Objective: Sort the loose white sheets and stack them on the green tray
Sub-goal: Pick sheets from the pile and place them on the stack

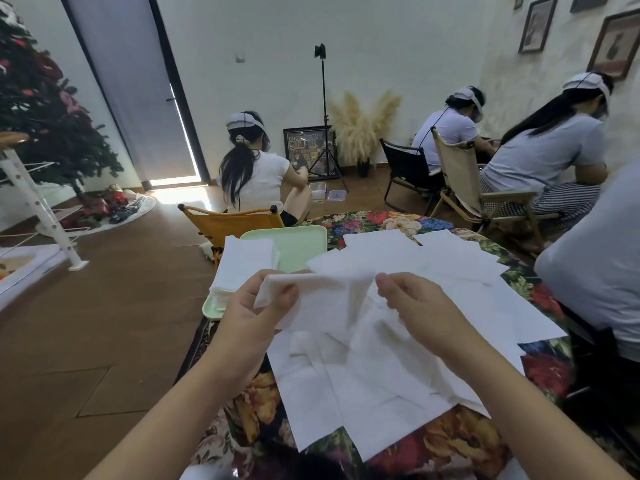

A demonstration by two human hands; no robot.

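Observation:
Above the table I hold one white sheet [322,299] between both hands. My left hand [258,315] pinches its left edge, thumb on top. My right hand [415,306] pinches its right side with curled fingers, and the sheet hangs crumpled between them. Several loose white sheets [398,375] lie spread over the floral tablecloth under and beyond my hands. The green tray [298,245] sits at the table's far left, and a stack of white sheets [242,265] rests on its left part.
The floral-covered table [543,368] ends just left of the tray, with brown floor beyond. An orange folding chair [232,221] stands behind the tray. A person in a grey top [595,271] sits close at the right edge. Other people sit farther back.

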